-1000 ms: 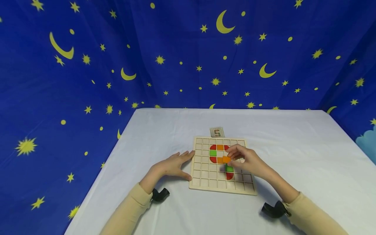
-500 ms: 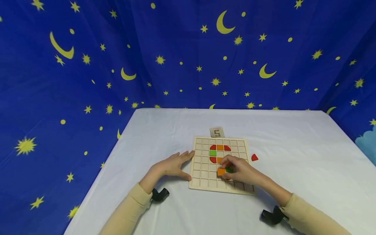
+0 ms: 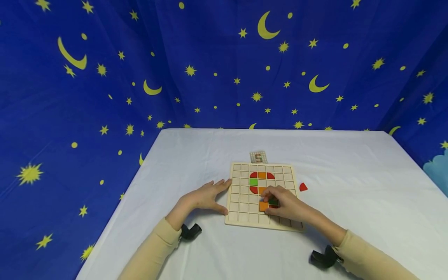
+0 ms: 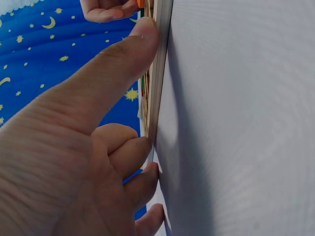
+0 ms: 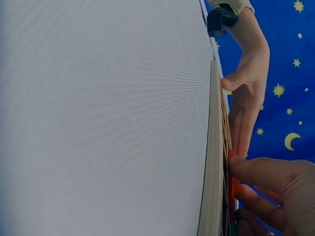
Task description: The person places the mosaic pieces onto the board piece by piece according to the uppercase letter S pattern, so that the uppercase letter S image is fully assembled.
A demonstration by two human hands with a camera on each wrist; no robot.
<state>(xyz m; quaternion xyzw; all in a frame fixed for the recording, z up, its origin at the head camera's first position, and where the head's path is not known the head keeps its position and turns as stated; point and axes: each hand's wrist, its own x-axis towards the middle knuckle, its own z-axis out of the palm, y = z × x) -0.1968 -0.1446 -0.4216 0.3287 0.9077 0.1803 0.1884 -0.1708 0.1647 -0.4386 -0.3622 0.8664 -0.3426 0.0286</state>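
Note:
A square wooden grid board point(image 3: 243, 217) lies on the table. Red quarter-round tiles point(image 3: 271, 176), orange square tiles point(image 3: 262, 175) and a light green square tile point(image 3: 253, 181) sit in its upper cells. The right hand point(image 3: 288, 205) pinches an orange square tile point(image 3: 263, 206) between thumb and fingers, at a cell in the lower middle. A dark green tile point(image 3: 273, 202) and a red one are partly hidden under that hand. With fingers spread, the left hand point(image 3: 206, 196) touches the board's left edge; its thumb point(image 4: 142, 42) rests against the rim in the left wrist view.
A small card point(image 3: 258, 157) with a coloured S on a grid lies behind the board. One loose red quarter-round tile point(image 3: 303, 187) is on the white cloth right of the board. A blue curtain point(image 3: 224, 77) with stars and moons surrounds the table.
The right hand has carried the orange tile down and left, from above the middle of the board to a lower cell. The loose red tile has come into view. The left hand stays put.

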